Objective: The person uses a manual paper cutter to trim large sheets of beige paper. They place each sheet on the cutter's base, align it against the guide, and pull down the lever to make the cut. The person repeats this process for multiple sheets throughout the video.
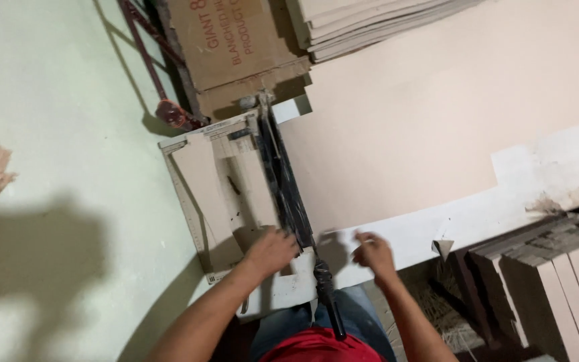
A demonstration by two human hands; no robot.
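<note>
A guillotine cutter sits on a white table, with a beige ruled bed [199, 181] and a long black blade arm [288, 191] lying down along its right edge. The arm's handle [330, 305] points toward my lap. My left hand [269, 251] presses with bent fingers on a small brown cardboard piece [244, 236] at the near end of the bed, right beside the blade. My right hand [372, 255] hovers to the right of the blade arm over the white table edge [423, 234]. Its fingers are loosely curled, blurred and hold nothing.
A large beige board sheet [423, 121] covers the table to the right of the cutter. More sheets [370, 23] and a brown carton [236, 50] lie beyond. Stacks of cut boards [557, 281] stand at lower right. A red metal frame [162, 100] and pale green floor [48, 134] lie left.
</note>
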